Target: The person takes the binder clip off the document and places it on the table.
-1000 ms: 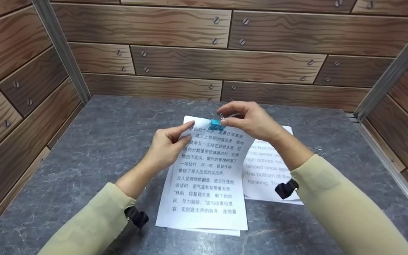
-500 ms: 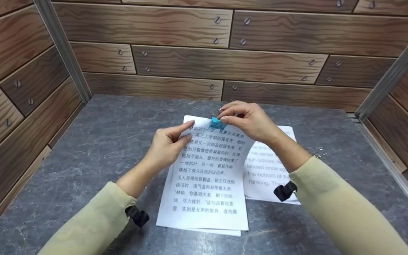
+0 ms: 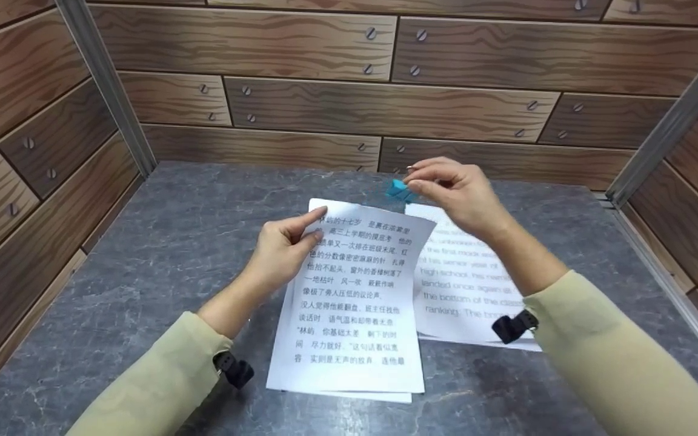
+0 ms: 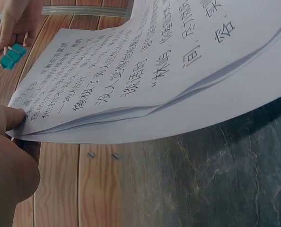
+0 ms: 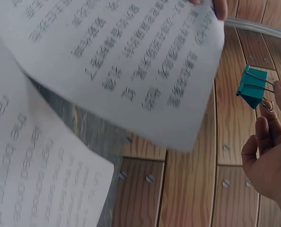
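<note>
My left hand [image 3: 282, 254] pinches the upper left edge of a stack of paper sheets [image 3: 355, 303] printed with Chinese text. The sheets are tilted up off the table at their far end, and in the left wrist view their edges [image 4: 145, 113] lie loosely layered. My right hand [image 3: 464, 194] holds a teal binder clip [image 3: 400, 191] by its wire handles, between thumb and fingers. The clip is apart from the sheets, beyond their upper right corner. In the right wrist view the binder clip [image 5: 252, 86] grips no paper.
Another sheet with English text [image 3: 464, 297] lies on the grey marbled table [image 3: 161, 242] to the right, partly under the Chinese sheets and my right arm. Wood-patterned walls [image 3: 300, 103] with metal corner posts [image 3: 106, 91] enclose the table at the back and sides.
The binder clip has come off the top edge of the Chinese sheets. My right hand has carried it up and to the right. My left hand has stayed nearly still.
</note>
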Action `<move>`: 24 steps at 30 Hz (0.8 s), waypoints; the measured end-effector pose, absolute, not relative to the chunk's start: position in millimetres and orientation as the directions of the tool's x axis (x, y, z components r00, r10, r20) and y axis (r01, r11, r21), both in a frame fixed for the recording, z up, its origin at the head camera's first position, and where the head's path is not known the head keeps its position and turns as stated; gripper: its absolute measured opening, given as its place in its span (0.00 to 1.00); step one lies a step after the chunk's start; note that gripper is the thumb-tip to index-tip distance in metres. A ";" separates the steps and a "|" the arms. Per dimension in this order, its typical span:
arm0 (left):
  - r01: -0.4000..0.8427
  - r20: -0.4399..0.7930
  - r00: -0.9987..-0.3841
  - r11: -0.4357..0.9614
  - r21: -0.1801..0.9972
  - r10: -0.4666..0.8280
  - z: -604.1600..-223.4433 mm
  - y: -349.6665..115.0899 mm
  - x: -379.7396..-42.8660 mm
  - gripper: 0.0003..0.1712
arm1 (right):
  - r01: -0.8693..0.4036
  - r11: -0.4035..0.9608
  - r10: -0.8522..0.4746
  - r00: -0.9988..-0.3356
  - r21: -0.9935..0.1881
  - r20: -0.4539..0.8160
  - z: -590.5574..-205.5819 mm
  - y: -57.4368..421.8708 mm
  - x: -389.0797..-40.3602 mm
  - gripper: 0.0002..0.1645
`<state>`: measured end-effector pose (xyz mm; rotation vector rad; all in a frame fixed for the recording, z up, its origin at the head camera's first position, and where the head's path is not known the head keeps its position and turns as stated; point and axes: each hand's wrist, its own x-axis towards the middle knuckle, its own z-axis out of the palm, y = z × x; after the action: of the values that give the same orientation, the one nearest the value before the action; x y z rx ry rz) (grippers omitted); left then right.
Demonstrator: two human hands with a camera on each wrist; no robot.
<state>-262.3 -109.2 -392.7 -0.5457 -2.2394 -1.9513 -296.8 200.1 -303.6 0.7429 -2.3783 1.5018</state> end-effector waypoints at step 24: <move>0.348 0.332 -0.936 0.154 0.925 0.118 -401.1 -116.3 -267.2 0.25 | -0.186 0.708 -0.013 -0.968 -0.681 0.250 -349.6 432.3 -261.3 0.22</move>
<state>-267.2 -116.3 -401.1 -0.4590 -2.2416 -1.8773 -261.3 432.3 -349.6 0.1594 -2.6889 1.1091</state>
